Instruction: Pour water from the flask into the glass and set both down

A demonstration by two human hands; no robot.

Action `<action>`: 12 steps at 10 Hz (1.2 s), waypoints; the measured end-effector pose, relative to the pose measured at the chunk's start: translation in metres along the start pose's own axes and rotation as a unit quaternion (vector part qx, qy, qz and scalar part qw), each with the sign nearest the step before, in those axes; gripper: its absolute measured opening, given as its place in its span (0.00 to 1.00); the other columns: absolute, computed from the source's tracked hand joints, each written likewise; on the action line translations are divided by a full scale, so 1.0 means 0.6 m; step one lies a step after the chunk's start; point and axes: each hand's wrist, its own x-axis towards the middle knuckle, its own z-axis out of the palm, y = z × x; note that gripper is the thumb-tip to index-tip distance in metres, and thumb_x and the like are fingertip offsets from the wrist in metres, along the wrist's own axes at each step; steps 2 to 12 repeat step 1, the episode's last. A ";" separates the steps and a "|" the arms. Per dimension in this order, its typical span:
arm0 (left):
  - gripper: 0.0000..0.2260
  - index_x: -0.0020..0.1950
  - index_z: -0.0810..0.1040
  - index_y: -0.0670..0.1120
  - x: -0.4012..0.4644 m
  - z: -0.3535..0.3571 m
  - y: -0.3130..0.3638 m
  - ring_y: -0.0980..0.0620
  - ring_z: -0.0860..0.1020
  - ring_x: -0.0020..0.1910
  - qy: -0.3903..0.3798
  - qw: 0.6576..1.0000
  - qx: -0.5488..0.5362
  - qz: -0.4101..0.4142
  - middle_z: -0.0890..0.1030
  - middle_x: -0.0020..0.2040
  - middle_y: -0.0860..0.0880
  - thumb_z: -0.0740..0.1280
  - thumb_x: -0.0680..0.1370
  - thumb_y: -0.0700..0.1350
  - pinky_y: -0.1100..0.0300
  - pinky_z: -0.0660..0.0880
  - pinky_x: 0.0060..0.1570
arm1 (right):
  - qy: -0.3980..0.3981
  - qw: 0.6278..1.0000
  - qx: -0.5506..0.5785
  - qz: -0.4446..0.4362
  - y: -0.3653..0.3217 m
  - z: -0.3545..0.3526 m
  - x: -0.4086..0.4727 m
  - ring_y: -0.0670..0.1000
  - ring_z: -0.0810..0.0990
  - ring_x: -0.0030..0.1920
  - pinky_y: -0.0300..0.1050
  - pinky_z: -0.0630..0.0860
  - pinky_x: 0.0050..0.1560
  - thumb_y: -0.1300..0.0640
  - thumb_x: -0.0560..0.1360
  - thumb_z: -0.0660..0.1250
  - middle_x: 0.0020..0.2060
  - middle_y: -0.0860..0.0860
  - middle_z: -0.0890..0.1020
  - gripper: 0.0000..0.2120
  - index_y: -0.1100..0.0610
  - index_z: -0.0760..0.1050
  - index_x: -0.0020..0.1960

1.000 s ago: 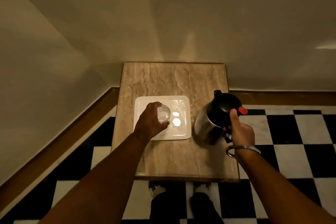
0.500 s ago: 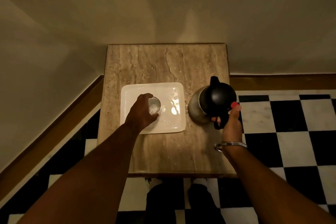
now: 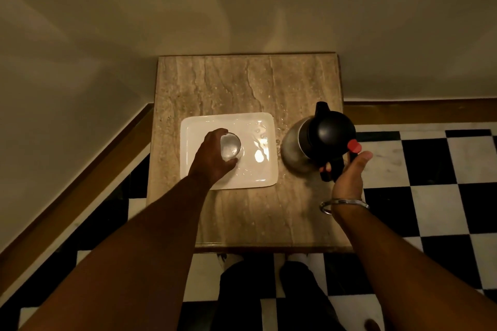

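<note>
A clear glass stands on a white square tray, left of the tray's middle. My left hand is wrapped around the glass from the near side. The steel flask, with a black lid and a red button, stands upright on the marble table just right of the tray. My right hand is at the flask's black handle, palm turned toward it. Its thumb is stretched out beside the red button and its fingers are loose, not closed on the handle.
Water droplets lie on the tray and on the table between tray and flask. The small table sits in a wall corner, with checkered floor to the right and in front. My feet show below the table's near edge. A metal bangle circles my right wrist.
The flask has come down to stand upright on the table, and my right hand has loosened from a closed grip on its handle. My left hand stays on the glass.
</note>
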 end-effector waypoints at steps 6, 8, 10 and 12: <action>0.50 0.77 0.55 0.46 -0.015 -0.020 0.009 0.42 0.68 0.68 -0.029 0.999 0.033 -0.025 0.67 0.72 0.43 0.82 0.64 0.49 0.49 0.67 0.65 | 0.029 0.994 -0.082 -0.073 0.011 -0.013 -0.035 0.58 0.78 0.56 0.42 0.72 0.47 0.35 0.77 0.47 0.54 0.55 0.81 0.32 0.57 0.73 0.62; 0.50 0.77 0.55 0.46 -0.015 -0.020 0.009 0.42 0.68 0.68 -0.029 0.999 0.033 -0.025 0.67 0.72 0.43 0.82 0.64 0.49 0.49 0.67 0.65 | 0.029 0.994 -0.082 -0.073 0.011 -0.013 -0.035 0.58 0.78 0.56 0.42 0.72 0.47 0.35 0.77 0.47 0.54 0.55 0.81 0.32 0.57 0.73 0.62; 0.50 0.77 0.55 0.46 -0.015 -0.020 0.009 0.42 0.68 0.68 -0.029 0.999 0.033 -0.025 0.67 0.72 0.43 0.82 0.64 0.49 0.49 0.67 0.65 | 0.029 0.994 -0.082 -0.073 0.011 -0.013 -0.035 0.58 0.78 0.56 0.42 0.72 0.47 0.35 0.77 0.47 0.54 0.55 0.81 0.32 0.57 0.73 0.62; 0.50 0.77 0.55 0.46 -0.015 -0.020 0.009 0.42 0.68 0.68 -0.029 0.999 0.033 -0.025 0.67 0.72 0.43 0.82 0.64 0.49 0.49 0.67 0.65 | 0.029 0.994 -0.082 -0.073 0.011 -0.013 -0.035 0.58 0.78 0.56 0.42 0.72 0.47 0.35 0.77 0.47 0.54 0.55 0.81 0.32 0.57 0.73 0.62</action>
